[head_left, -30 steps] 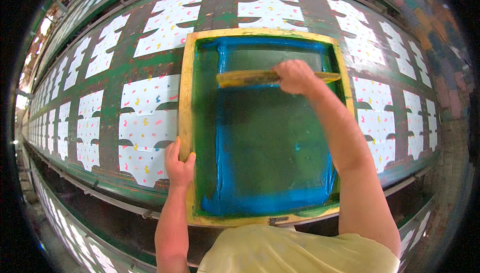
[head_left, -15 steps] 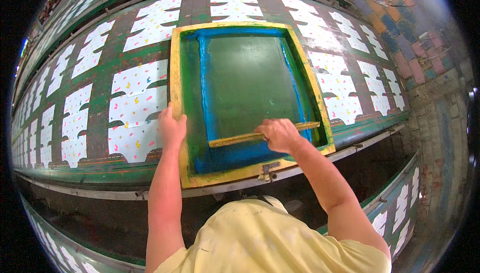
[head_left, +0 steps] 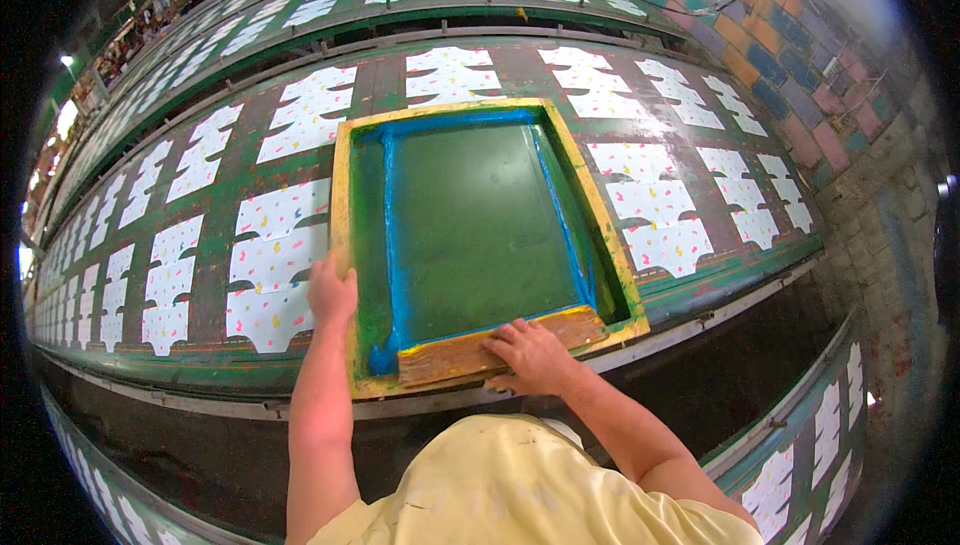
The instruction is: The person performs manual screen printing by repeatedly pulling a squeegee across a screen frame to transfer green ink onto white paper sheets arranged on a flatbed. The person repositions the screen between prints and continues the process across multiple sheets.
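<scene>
No legible text, numbers or signs, distance perhaps too blurred

Shows yellow on the frame (head_left: 341, 185), deep green on the screen mesh (head_left: 475, 230) with bright blue margins. Turns brown, yellow-edged, on the squeegee (head_left: 450, 353); white, flecked pink and yellow, on the cut pieces (head_left: 272, 270); pale yellow on the shirt (head_left: 490, 485).

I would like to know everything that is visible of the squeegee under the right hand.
The squeegee is a long, straight, wooden-looking board, its visible broad face brown, with yellow stain along the far edge. It lies crosswise at the near end of the yellow screen frame, its right end higher in the picture. Blue ink shows beside its left end. The right hand has it in a grip right of its middle.
</scene>
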`<state>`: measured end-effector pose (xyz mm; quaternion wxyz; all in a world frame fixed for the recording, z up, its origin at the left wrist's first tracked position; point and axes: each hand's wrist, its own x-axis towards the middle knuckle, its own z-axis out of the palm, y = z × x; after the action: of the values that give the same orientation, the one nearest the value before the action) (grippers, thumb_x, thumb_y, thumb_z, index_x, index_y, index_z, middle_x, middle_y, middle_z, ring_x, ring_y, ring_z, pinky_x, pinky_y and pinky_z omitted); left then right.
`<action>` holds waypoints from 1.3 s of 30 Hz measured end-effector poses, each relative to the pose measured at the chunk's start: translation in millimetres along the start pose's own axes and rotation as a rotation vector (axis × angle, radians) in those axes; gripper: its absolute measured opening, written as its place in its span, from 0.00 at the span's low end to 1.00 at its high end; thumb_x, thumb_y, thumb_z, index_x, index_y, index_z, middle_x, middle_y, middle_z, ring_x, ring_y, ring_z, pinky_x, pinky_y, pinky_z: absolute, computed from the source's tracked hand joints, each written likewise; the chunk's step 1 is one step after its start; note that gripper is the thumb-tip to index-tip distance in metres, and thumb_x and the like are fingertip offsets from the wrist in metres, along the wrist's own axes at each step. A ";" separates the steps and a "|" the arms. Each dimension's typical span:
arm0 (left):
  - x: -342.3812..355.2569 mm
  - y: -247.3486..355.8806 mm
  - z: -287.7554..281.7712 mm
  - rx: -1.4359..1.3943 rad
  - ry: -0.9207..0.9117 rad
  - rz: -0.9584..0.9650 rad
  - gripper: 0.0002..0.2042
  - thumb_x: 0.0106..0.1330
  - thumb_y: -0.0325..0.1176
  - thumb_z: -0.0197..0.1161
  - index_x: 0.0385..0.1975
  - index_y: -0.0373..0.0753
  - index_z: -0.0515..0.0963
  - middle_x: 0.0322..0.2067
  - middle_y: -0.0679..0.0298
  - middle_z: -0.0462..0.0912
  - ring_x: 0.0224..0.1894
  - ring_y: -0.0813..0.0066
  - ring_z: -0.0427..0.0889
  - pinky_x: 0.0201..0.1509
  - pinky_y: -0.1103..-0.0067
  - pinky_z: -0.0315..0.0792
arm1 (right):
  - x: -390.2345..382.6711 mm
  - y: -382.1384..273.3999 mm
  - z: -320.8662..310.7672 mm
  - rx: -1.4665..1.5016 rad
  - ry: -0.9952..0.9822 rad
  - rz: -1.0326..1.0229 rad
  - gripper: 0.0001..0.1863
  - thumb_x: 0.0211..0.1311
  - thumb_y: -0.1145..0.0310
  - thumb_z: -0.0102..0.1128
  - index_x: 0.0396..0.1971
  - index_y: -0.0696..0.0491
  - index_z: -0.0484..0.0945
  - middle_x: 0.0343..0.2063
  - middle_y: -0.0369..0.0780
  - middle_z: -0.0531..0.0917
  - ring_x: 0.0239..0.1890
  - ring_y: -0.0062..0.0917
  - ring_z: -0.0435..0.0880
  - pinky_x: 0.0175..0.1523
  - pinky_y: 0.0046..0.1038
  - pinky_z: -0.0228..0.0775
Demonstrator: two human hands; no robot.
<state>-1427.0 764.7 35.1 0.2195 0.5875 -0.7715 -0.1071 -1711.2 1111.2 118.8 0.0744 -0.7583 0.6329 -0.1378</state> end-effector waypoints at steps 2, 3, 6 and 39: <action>0.7 3.5 3.3 0.057 0.011 -0.010 0.31 0.76 0.44 0.72 0.76 0.39 0.78 0.70 0.38 0.82 0.75 0.36 0.79 0.78 0.48 0.75 | -10.2 14.5 -7.2 0.115 -0.016 -0.035 0.34 0.64 0.43 0.82 0.62 0.52 0.90 0.57 0.45 0.89 0.61 0.47 0.87 0.69 0.49 0.80; 0.4 5.0 4.5 0.069 0.001 -0.022 0.31 0.77 0.44 0.72 0.76 0.39 0.79 0.70 0.37 0.82 0.75 0.35 0.79 0.77 0.48 0.76 | -16.5 24.8 -11.7 0.174 -0.010 -0.069 0.33 0.65 0.43 0.82 0.61 0.52 0.90 0.57 0.45 0.89 0.62 0.47 0.87 0.69 0.49 0.80; -2.1 14.2 11.7 0.185 0.050 -0.037 0.29 0.78 0.43 0.70 0.75 0.39 0.79 0.65 0.40 0.83 0.70 0.35 0.82 0.73 0.48 0.79 | -42.5 69.3 -25.7 0.320 0.056 -0.051 0.28 0.65 0.54 0.84 0.60 0.52 0.91 0.60 0.47 0.89 0.65 0.49 0.87 0.72 0.49 0.79; 25.8 -13.7 11.8 -0.279 -0.067 -0.270 0.15 0.56 0.26 0.82 0.40 0.30 0.86 0.37 0.54 0.88 0.41 0.55 0.86 0.52 0.62 0.79 | -29.6 256.9 -76.3 0.167 0.386 0.811 0.40 0.54 0.76 0.82 0.71 0.48 0.84 0.54 0.50 0.88 0.60 0.52 0.87 0.67 0.47 0.82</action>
<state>-1426.1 735.1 24.4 0.2565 0.6456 -0.6703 -0.2610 -1980.4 1096.6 114.2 0.0637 -0.4012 0.8676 -0.2869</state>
